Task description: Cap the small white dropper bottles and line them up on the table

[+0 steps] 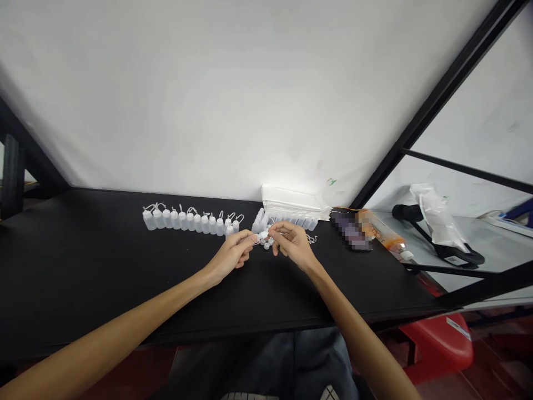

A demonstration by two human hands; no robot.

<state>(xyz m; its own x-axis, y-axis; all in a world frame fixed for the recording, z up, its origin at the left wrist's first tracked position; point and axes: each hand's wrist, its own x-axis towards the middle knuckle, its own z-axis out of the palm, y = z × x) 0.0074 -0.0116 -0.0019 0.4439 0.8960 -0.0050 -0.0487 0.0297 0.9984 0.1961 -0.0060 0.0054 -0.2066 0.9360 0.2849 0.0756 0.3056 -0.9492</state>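
Pinched between thumb and fingers of our left hand (236,250), a small white plastic piece (262,236) sits at twelve o'clock from our body, above the black tabletop (125,283); the right hand's (293,244) fingertips meet its other end, though we cannot tell whether they grip it or merely touch it. Holding it between both hands probably steadies so slight a piece. Small round white tops (266,245) lie just beneath, presumably for easy reach. At ten o'clock from our hands, translucent squeeze bottles (189,222) with thin looping straps stand upright in a row, likely lined up to keep them orderly. More translucent bottles (306,223) gather near one o'clock, before a stack of flat white sheets (293,201) against the wall. Near three o'clock, an orange-labelled drink bottle (385,232) lies on its side, seemingly kept out of our way.
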